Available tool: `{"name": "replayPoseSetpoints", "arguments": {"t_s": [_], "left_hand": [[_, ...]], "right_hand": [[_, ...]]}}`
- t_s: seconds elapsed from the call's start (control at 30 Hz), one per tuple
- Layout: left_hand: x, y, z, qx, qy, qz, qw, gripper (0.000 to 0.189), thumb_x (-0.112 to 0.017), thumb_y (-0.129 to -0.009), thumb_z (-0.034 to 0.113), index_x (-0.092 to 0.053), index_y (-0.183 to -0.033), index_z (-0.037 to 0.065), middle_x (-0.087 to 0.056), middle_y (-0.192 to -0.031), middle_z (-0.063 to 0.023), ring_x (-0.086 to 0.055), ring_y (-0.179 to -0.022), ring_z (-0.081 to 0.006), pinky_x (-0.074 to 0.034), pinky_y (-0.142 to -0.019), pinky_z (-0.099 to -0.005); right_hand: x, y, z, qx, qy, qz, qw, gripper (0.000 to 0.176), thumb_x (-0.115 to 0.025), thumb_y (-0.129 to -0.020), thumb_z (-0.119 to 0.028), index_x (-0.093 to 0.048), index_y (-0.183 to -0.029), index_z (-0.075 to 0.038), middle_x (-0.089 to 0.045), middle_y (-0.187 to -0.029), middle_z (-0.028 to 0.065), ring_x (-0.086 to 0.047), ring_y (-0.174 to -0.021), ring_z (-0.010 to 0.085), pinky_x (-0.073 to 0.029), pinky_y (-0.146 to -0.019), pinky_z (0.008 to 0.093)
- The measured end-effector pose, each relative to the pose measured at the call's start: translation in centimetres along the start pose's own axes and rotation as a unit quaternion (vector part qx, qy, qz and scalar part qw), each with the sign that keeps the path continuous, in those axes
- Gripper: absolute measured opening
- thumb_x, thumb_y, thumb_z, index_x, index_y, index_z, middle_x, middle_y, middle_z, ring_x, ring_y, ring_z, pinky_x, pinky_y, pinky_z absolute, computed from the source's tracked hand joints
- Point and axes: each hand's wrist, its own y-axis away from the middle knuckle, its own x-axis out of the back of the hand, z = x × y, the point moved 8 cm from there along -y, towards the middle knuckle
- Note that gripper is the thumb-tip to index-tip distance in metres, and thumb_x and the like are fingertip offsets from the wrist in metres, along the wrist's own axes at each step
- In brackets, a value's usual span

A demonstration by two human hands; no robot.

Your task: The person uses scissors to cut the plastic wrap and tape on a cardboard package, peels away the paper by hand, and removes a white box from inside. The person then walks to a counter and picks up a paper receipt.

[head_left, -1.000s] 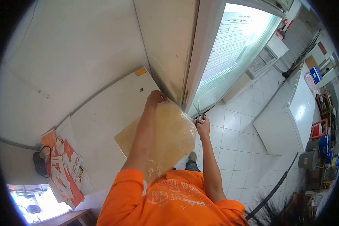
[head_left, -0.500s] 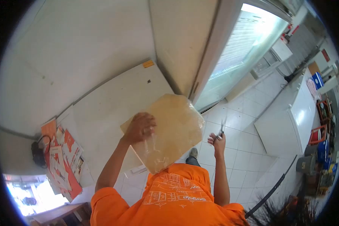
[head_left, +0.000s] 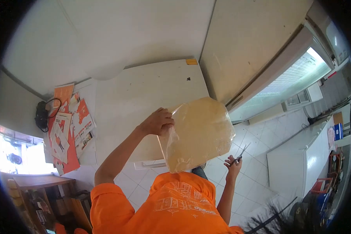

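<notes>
1. Reference: clock directions are read from the tan sheet (head_left: 202, 126), which lies right of the view's centre; 12 is the top of the view.
2. Tan sheet: tilted, its upper-left part in front of the white table (head_left: 144, 91), the remainder over the tiled floor (head_left: 241, 191); clear plastic film (head_left: 171, 147) covers it, creased along the 8 and 3 o'clock edges; whether the sheet rests on the table cannot be told.
3. Left hand (head_left: 158, 122): at 9 to 10 o'clock; fingers curled tight on the film at the sheet's edge; whether they also pinch the sheet cannot be told.
4. Right hand (head_left: 233, 164): between 4 and 5 o'clock, apart from the sheet; grasping scissors (head_left: 238, 157) by the handle end, blades pointing to 1 o'clock, some fingers loosely spread; finger placement in the loops cannot be made out.
5. Person: orange shirt (head_left: 175, 202) at 6 o'clock, directly below the sheet's lower corner; contact there is unclear.
6. Surroundings: orange-and-white papers (head_left: 72, 132) overlap at 9 o'clock, a black device (head_left: 41, 116) with a cable just beyond; a yellow-orange label (head_left: 191, 61) marks the table's corner near 12; a lit glass door (head_left: 288, 85) stands at 2; a white cabinet (head_left: 290, 167) stands between 3 and 4.
</notes>
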Motion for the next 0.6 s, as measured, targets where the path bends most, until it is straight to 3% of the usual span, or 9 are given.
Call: {"name": "replayPoseSetpoints", "arguments": {"t_s": [0.13,0.2,0.23,0.27,0.4,0.47,0.53,0.57,0.6], "left_hand": [[4.7,2.6,-0.9,0.0,-0.037,0.066,0.997,0.019,-0.081,-0.078,0.024,-0.071,-0.09,0.012,-0.057,-0.087,-0.0053,-0.056,-0.091,-0.0295,-0.044,-0.085,-0.042],[7.8,4.9,-2.4,0.164,-0.094,0.15,0.97,0.044,-0.087,-0.071,0.044,-0.061,-0.073,0.009,-0.055,-0.088,-0.0075,-0.054,-0.087,-0.0283,-0.045,-0.082,-0.0426],[7.1,6.1,-3.3,0.239,-0.07,0.13,0.96,0.057,-0.09,-0.065,0.055,-0.064,-0.083,0.007,-0.057,-0.096,-0.0076,-0.057,-0.092,-0.0287,-0.046,-0.084,-0.0452],[6.3,6.6,-2.2,0.244,-0.071,0.133,0.958,0.057,-0.09,-0.065,0.055,-0.064,-0.083,0.007,-0.057,-0.096,-0.0076,-0.057,-0.092,-0.0287,-0.046,-0.084,-0.0452],[0.9,6.8,3.7,0.359,0.034,0.169,0.917,0.073,-0.09,-0.064,0.052,-0.062,-0.112,0.004,-0.061,-0.114,-0.0162,-0.058,-0.112,-0.0395,-0.046,-0.1,-0.05],[-0.8,6.0,5.2,0.378,-0.046,0.135,0.915,0.074,-0.084,-0.072,0.056,-0.062,-0.112,-0.002,-0.061,-0.116,-0.0212,-0.059,-0.109,-0.0408,-0.048,-0.096,-0.0511],[-4.1,6.2,4.6,0.4,-0.049,0.135,0.905,0.058,-0.082,-0.077,0.043,-0.066,-0.111,-0.002,-0.063,-0.114,-0.0235,-0.057,-0.115,-0.0438,-0.041,-0.108,-0.0523],[-5.1,6.4,4.7,0.408,-0.103,0.171,0.891,0.045,-0.077,-0.081,0.036,-0.068,-0.102,-0.003,-0.064,-0.116,-0.0233,-0.058,-0.115,-0.0432,-0.041,-0.106,-0.0548],[-7.1,6.9,3.2,0.453,0.005,0.14,0.88,0.038,-0.073,-0.081,0.033,-0.069,-0.097,-0.002,-0.065,-0.119,-0.0222,-0.059,-0.115,-0.0423,-0.041,-0.105,-0.0554]], "right_hand": [[1.4,0.9,0.3,0.003,0.014,0.018,1.0,0.046,-0.076,-0.094,-0.018,-0.042,-0.122,-0.006,-0.068,-0.1,0.0151,-0.069,-0.076,0.0209,-0.058,-0.061,0.0314],[1.5,1.1,0.9,-0.008,0.015,0.015,1.0,0.044,-0.075,-0.094,-0.017,-0.042,-0.121,-0.007,-0.068,-0.101,0.0144,-0.068,-0.076,0.0208,-0.057,-0.059,0.0297],[1.5,1.2,1.2,-0.014,0.013,0.027,0.999,0.041,-0.073,-0.095,-0.017,-0.042,-0.121,-0.007,-0.068,-0.102,0.0139,-0.068,-0.075,0.0204,-0.056,-0.059,0.0289],[1.5,1.2,1.5,-0.021,0.012,0.039,0.999,0.039,-0.071,-0.097,-0.018,-0.042,-0.121,-0.007,-0.068,-0.103,0.0133,-0.067,-0.074,0.0199,-0.055,-0.058,0.0282],[-0.4,1.3,1.1,0.003,0.011,0.04,0.999,0.034,-0.063,-0.1,-0.014,-0.043,-0.125,-0.005,-0.067,-0.102,0.0116,-0.065,-0.072,0.0185,-0.054,-0.056,0.0268],[-1.1,1.5,-1.6,0.15,-0.009,0.077,0.986,0.032,-0.057,-0.1,-0.01,-0.045,-0.129,-0.003,-0.066,-0.104,0.0103,-0.064,-0.078,0.017,-0.053,-0.059,0.027],[-0.7,0.0,-2.6,0.267,-0.016,0.076,0.961,0.036,-0.063,-0.099,-0.008,-0.048,-0.13,0.0,-0.064,-0.1,0.0087,-0.062,-0.085,0.0172,-0.054,-0.067,0.0301],[-2.1,0.8,-4.8,0.363,0.085,0.096,0.923,0.035,-0.064,-0.096,-0.004,-0.05,-0.127,0.002,-0.062,-0.099,0.0076,-0.059,-0.089,0.0186,-0.054,-0.076,0.0346],[-3.1,-0.3,-5.7,0.382,0.206,0.097,0.896,0.033,-0.065,-0.096,-0.003,-0.051,-0.125,0.004,-0.061,-0.103,0.0093,-0.059,-0.093,0.0204,-0.054,-0.083,0.0385]]}}
